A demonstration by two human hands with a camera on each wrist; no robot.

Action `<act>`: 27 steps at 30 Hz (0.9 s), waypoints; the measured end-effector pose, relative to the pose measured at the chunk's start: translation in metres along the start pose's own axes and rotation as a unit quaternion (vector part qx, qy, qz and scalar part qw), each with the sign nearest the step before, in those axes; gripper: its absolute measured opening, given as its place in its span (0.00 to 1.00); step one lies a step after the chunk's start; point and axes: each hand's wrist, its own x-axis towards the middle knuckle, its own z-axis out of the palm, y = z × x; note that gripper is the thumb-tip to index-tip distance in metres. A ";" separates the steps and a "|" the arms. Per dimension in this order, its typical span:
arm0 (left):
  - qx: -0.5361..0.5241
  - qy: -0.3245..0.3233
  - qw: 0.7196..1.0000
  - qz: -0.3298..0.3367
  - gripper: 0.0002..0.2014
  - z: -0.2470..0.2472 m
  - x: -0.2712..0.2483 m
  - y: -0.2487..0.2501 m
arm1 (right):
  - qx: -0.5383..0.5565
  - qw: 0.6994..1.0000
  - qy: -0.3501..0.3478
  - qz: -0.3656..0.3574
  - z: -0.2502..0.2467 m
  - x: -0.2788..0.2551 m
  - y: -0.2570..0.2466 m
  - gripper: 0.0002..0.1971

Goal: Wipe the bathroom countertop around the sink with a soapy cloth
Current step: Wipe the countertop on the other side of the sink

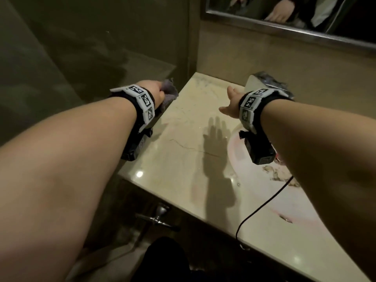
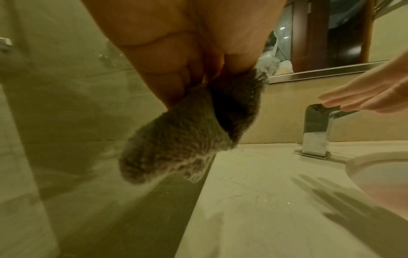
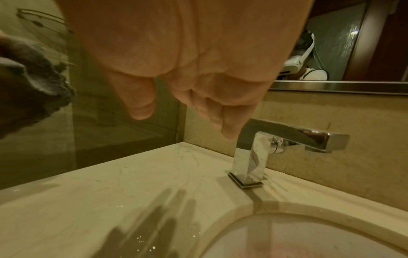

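While my left hand [image 1: 157,91] grips the cloth [image 2: 176,139], bunched and foamy, off the counter's [image 1: 183,159] left edge and clear of the stone, my right hand [image 1: 231,104] hangs released, fingers [image 3: 227,127] straight, just above the tap [image 3: 249,157].

Step in hand, as I judge it: bring cloth inward, lay it flat on the counter, press with the palm, sweep overlapping passes toward the basin [image 3: 309,235], then work behind the tap base.

View notes: head view hides most of the tap under my right wrist; right wrist view shows it whole, with droplets below my palm. Left wrist view alone shows suds along the cloth's lower fringe.
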 end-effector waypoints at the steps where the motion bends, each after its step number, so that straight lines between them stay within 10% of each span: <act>1: -0.001 -0.001 1.000 0.011 0.19 0.002 0.007 0.006 | 0.011 1.000 -0.006 -0.001 0.001 0.004 0.001 0.38; 27: 0.095 -0.146 0.974 0.145 0.33 0.109 0.260 0.085 | 0.259 0.959 -0.036 0.113 0.036 0.193 -0.009 0.41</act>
